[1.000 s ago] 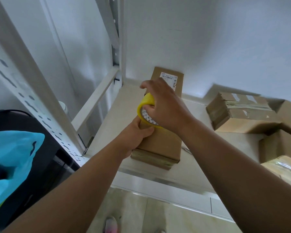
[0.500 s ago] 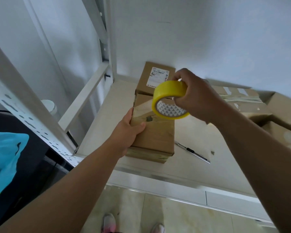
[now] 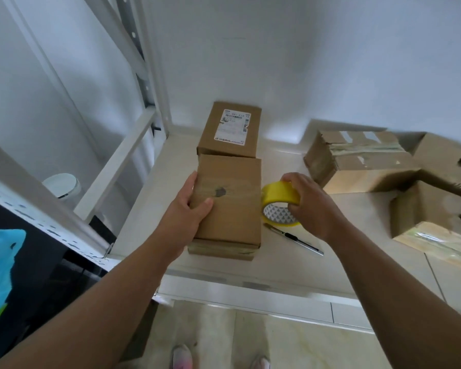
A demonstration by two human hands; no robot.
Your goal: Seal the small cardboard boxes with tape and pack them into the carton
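Observation:
A small brown cardboard box (image 3: 232, 201) lies on top of another flat box (image 3: 221, 252) near the front of the white shelf (image 3: 290, 265). My left hand (image 3: 189, 209) grips its left edge, thumb on top. Behind it stands a second small box with a white label (image 3: 230, 129). Right beside the near box, my right hand (image 3: 310, 206) holds a yellow tape roll (image 3: 278, 199) low over the shelf. An open carton (image 3: 437, 201) sits at the right.
A utility knife (image 3: 294, 238) lies on the shelf just under the tape roll. A taped, worn cardboard box (image 3: 357, 158) sits at the back right. White rack posts (image 3: 48, 198) rise at the left, with a blue bag (image 3: 0, 265) below. The wall is close behind.
My right hand has carried the tape roll off the top of the box, to the right and down to the shelf beside it. My left hand stays on the box's left edge.

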